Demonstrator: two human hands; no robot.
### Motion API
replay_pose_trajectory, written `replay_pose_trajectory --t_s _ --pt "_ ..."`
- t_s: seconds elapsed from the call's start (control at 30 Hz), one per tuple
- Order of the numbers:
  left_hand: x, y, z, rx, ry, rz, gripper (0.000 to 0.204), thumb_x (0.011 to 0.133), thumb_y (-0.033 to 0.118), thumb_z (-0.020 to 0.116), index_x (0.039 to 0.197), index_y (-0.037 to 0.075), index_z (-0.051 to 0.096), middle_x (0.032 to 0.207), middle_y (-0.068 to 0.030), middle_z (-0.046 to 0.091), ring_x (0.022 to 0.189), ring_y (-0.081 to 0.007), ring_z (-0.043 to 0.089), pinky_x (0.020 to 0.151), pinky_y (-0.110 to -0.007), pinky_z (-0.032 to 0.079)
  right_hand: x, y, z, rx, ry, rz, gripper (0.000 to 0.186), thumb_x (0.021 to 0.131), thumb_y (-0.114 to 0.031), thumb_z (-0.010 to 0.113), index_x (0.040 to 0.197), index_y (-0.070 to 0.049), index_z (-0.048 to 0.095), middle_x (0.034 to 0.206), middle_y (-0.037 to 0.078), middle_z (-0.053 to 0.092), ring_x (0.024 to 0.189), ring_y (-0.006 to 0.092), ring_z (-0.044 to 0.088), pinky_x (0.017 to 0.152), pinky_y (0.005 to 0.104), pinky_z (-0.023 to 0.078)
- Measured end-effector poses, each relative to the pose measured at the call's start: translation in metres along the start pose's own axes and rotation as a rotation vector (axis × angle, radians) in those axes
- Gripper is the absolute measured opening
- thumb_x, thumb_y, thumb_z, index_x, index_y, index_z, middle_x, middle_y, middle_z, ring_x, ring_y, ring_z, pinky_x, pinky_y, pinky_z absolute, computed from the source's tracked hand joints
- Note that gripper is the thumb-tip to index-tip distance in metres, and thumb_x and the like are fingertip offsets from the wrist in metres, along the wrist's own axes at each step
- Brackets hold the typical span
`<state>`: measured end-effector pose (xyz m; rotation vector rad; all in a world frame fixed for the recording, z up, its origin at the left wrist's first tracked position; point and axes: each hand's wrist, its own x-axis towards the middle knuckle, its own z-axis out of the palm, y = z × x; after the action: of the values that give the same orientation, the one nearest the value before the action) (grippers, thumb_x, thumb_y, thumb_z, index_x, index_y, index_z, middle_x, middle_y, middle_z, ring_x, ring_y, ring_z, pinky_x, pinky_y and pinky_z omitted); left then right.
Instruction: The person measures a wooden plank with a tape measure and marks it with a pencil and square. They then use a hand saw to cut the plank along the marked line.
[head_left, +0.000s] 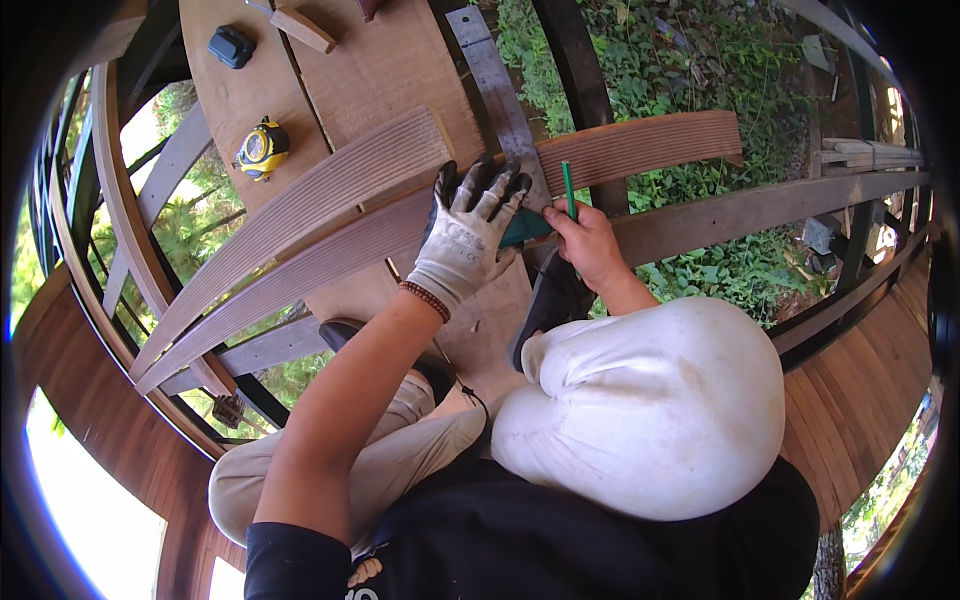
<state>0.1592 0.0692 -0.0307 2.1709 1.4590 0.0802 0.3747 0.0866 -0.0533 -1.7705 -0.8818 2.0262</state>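
My left hand [465,225], in a grey-white glove with dark fingertips, lies with its fingers spread over a long grooved brown board [650,145]. Bare, my right hand [590,245] is closed round a thin green pencil [569,190], which points upward beside the board's lower edge. Between the two hands a flat dark-green piece [527,227] shows at that edge; its kind is partly hidden by my fingers. A second grooved board [310,210] lies alongside, its cut end close to my left fingertips. Under the long board runs a grey beam [495,80].
A yellow and black tape measure [262,148], a dark block-shaped object [231,46] and a wooden-handled tool [303,29] rest on wide planks [380,75]. At the right are open framing beams [760,210] with plants [690,70] below. My bent knee [650,400] is close to my right hand.
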Motion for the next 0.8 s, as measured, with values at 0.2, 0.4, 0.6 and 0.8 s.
replay_pose_trajectory --t_s 0.2,0.4,0.6,0.8 --pt "0.0 0.002 -0.001 0.003 -0.016 -0.013 0.082 0.078 0.04 0.074 0.15 0.012 0.046 0.161 -0.0116 0.033 0.148 -0.039 0.028 0.12 -0.065 0.013 0.001 0.0 0.001 0.036 -0.017 -0.002 0.021 0.097 -0.021 0.064 0.098 -0.001 0.07 0.083 0.004 0.07 0.078 0.0123 0.063 0.074 0.028 0.047" --pt "0.001 0.005 0.0 -0.004 -0.004 -0.026 0.082 0.077 0.038 0.074 0.149 0.011 0.046 0.158 -0.0125 0.035 0.148 -0.0393 0.027 0.12 -0.067 0.012 0.0 -0.004 -0.001 -0.217 0.071 -0.079 0.026 0.099 -0.027 0.062 0.098 -0.002 0.07 0.083 0.006 0.07 0.076 0.0132 0.064 0.071 0.0291 0.048" --pt "0.004 0.017 -0.002 0.053 -0.019 -0.077 0.081 0.076 0.037 0.076 0.148 0.011 0.048 0.155 -0.0124 0.038 0.148 -0.0395 0.026 0.119 -0.068 0.013 -0.019 -0.069 -0.027 -0.17 0.331 -0.25 0.039 0.103 -0.036 0.054 0.095 -0.002 0.071 0.071 0.002 0.062 0.064 0.0082 0.053 0.058 0.0269 0.041" --pt "0.005 0.017 -0.003 0.062 -0.013 -0.071 0.083 0.075 0.036 0.078 0.148 0.012 0.047 0.154 -0.0118 0.039 0.147 -0.0389 0.027 0.119 -0.068 0.015 -0.015 -0.093 -0.024 -0.131 0.303 -0.579 0.034 0.108 -0.029 0.049 0.105 -0.001 0.069 0.072 0.0 0.057 0.063 0.0074 0.047 0.058 0.0235 0.039"
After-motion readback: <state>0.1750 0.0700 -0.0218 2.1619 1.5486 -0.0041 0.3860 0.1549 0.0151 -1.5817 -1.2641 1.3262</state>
